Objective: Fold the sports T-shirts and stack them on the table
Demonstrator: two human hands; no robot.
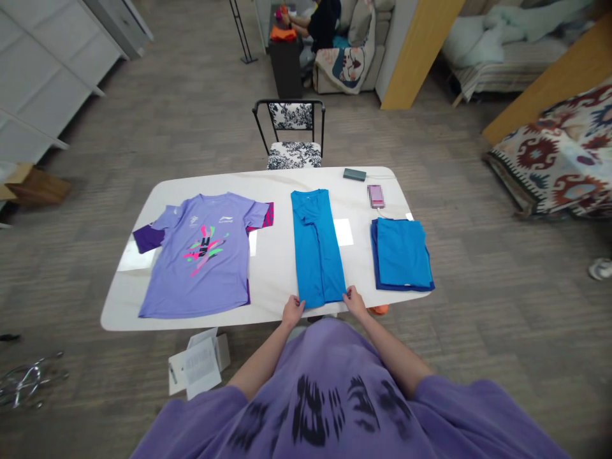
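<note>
A blue shirt point(317, 252), its sides folded in to a long narrow strip, lies on the white table point(272, 280) with its collar towards the far edge. My left hand point(293, 310) pinches the near left corner of its hem. The near right corner is between the fingers of my right hand point(354, 301). To the left, a purple shirt point(205, 255) with a bright print is spread flat, with darker purple and pink sleeves showing under it. A stack of folded blue shirts point(402, 253) sits at the table's right end.
A pink phone-like item point(376, 196) and a dark case point(354, 174) lie at the far right of the table. Behind the far edge stands a patterned chair point(294, 153). Papers point(201, 366) are below the near left edge. Another person point(324, 25) sits in the background.
</note>
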